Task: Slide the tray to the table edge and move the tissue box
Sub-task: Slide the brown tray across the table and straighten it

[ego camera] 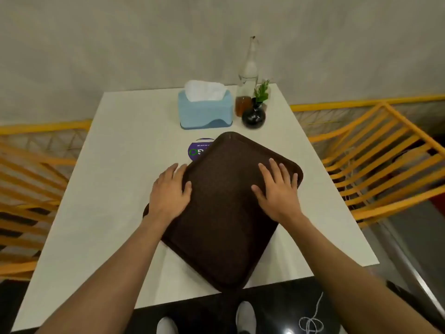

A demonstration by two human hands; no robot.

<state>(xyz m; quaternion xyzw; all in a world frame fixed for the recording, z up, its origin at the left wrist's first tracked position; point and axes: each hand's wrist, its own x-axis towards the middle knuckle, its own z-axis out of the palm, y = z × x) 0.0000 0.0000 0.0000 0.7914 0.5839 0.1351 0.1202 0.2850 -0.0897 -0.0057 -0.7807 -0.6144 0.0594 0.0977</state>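
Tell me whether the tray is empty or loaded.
Empty: the tray carries no items; only the left hand and right hand rest flat on it.

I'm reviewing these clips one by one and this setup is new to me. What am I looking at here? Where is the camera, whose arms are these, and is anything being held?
There is no robot here. The single picture comes from a wide-angle camera worn on a person's head, looking forward and down, so the two bare arms are that person's own. The shoes at the bottom are theirs too.

On the white table lies a dark brown tray, turned at an angle, its near corner reaching the near table edge. The left hand rests on the tray's left rim; the right hand lies flat on its surface. Neither hand has a closed grip on anything.

Further back stand a blue tissue box, a glass bottle, and a small dark vase with a green sprig. A round purple sticker is partly under the tray.
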